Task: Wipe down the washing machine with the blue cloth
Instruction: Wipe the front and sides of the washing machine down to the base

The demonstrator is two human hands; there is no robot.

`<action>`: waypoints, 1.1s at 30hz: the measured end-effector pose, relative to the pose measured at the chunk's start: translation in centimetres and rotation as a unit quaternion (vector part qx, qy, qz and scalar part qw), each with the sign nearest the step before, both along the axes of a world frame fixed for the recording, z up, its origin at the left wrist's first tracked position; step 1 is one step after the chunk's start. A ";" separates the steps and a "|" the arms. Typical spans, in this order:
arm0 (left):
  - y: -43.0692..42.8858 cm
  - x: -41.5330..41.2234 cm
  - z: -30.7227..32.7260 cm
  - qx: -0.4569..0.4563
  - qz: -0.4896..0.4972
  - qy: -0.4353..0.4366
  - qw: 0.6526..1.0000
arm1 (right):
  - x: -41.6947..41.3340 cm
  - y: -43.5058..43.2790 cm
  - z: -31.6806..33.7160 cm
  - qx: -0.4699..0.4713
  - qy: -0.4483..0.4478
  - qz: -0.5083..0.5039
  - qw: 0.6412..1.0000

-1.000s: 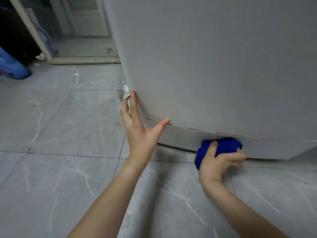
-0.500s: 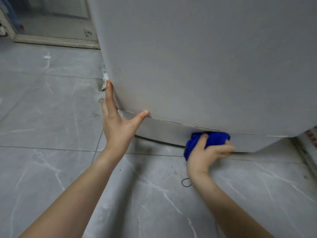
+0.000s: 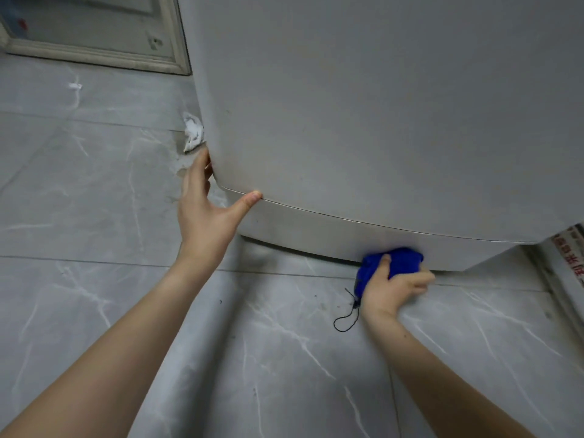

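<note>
The grey washing machine [image 3: 363, 115] fills the upper right of the head view, standing on a tiled floor. My left hand [image 3: 205, 213] rests on its lower left corner, fingers along the edge and thumb spread onto the front seam. My right hand [image 3: 390, 287] grips a bunched blue cloth [image 3: 399, 260] and presses it against the bottom strip of the machine, near its right end. A thin black loop of thread [image 3: 346, 320] hangs from the cloth onto the floor.
Grey marble-look floor tiles [image 3: 94, 200] spread to the left and front. A crumpled white scrap [image 3: 192, 132] lies by the machine's left side. A door frame [image 3: 94, 55] runs at the top left. A printed box edge [image 3: 568, 257] stands at the right.
My right hand has slid the blue cloth rightward along the machine's bottom strip. My left hand keeps to the lower left corner. The view has shifted slightly.
</note>
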State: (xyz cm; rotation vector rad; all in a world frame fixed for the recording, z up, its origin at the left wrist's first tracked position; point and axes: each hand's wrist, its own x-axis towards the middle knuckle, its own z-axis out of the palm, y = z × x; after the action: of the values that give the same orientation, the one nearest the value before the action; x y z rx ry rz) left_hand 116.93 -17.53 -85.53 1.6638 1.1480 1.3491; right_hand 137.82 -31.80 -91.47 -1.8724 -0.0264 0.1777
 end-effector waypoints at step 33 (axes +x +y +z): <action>1.3 -2.5 2.9 -0.072 -0.022 -0.026 0.997 | -12.8 4.5 6.5 0.064 0.055 0.217 0.972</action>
State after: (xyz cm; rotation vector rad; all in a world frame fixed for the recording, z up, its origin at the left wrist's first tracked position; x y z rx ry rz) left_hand 114.41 -16.25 -82.58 1.5338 1.1443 1.2458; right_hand 124.99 -27.27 -84.99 -1.7036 -0.3655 0.5672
